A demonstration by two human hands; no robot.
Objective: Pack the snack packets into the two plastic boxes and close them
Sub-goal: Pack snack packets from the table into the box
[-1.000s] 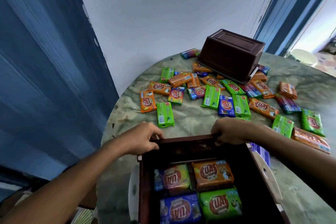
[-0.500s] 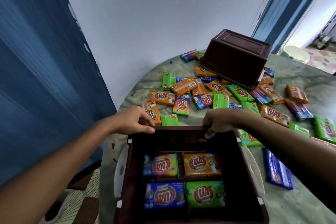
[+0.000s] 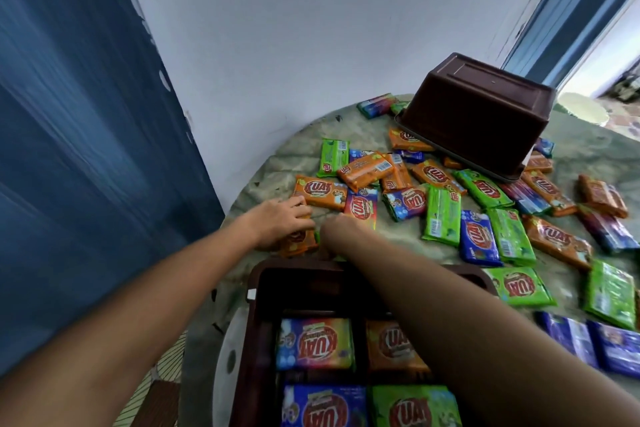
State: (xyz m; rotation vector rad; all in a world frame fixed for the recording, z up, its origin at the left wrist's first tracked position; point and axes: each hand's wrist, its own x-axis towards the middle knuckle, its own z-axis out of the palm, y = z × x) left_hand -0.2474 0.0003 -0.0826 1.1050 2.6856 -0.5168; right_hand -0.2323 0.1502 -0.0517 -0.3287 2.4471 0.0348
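Head view shows the left hand (image 3: 282, 224) curled on an orange packet (image 3: 298, 240) just beyond the near box (image 3: 263, 322), right hand (image 3: 337, 230) grip unclear; light, slippery, crinkly, best pinched across its flat faces.

My box (image 3: 258, 284) dark brown, second box (image 3: 474, 114) same. Packets (image 3: 443, 215) around it: orange, green, blue, rainbow, red oval logos. Table (image 3: 277, 163) mottled green marble.
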